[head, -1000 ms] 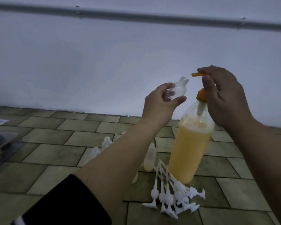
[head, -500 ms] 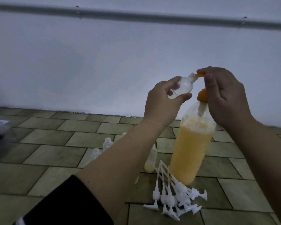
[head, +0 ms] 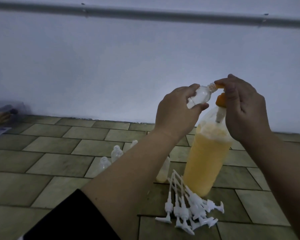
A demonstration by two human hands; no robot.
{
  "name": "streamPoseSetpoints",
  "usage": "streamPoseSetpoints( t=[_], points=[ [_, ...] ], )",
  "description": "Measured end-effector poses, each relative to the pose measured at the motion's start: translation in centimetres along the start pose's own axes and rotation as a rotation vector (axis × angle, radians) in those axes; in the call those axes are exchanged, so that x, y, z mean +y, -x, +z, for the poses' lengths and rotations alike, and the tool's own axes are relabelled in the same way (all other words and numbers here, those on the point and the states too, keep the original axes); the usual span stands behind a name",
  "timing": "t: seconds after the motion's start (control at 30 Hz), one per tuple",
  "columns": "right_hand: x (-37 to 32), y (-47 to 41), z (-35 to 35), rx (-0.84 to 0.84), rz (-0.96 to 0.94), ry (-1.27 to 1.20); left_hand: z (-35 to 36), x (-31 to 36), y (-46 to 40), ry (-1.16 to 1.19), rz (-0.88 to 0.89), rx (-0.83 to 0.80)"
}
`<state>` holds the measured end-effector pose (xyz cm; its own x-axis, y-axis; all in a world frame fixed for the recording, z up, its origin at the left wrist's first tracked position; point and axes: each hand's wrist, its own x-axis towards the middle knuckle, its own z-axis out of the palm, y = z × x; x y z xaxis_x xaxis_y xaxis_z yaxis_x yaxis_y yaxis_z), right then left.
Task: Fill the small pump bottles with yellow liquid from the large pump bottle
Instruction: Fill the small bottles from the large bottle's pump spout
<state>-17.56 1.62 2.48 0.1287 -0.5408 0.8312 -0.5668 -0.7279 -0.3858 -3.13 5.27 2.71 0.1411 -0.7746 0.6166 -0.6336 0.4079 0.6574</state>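
Nearest us, below our hands, white pump heads lie heaped on the tiled floor. Our left hand grips a clear small bottle, tilted, mouth meeting the orange spout. Our right hand curls over the pump of the large yellow-filled bottle. Behind our left forearm stand more small bottles.

small bottle left of large pump bottle, loose pumps before it
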Motion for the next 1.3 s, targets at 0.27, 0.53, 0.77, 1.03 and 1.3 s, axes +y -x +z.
streamPoseSetpoints(
  t=[0.27,0.53,0.77,1.03,1.3],
  points=[
    [-0.8,-1.0,-0.1,0.067,-0.01,-0.03,-0.6,0.8,-0.7,-0.016,0.031,0.055],
    [-0.6,0.2,0.5,0.08,0.037,-0.074,-0.5,0.3,0.2,0.004,0.01,0.016],
    [-0.8,-1.2,-0.4,0.098,0.005,-0.087,-0.7,1.2,-0.7,-0.017,0.022,0.054],
    [-0.7,0.3,1.0,0.138,0.016,-0.086,-0.5,0.3,0.0,0.018,-0.022,-0.002],
    [-0.9,-1.3,-0.1,0.112,0.018,-0.083,-1.0,1.2,-0.8,-0.012,0.01,0.044]
  ],
)
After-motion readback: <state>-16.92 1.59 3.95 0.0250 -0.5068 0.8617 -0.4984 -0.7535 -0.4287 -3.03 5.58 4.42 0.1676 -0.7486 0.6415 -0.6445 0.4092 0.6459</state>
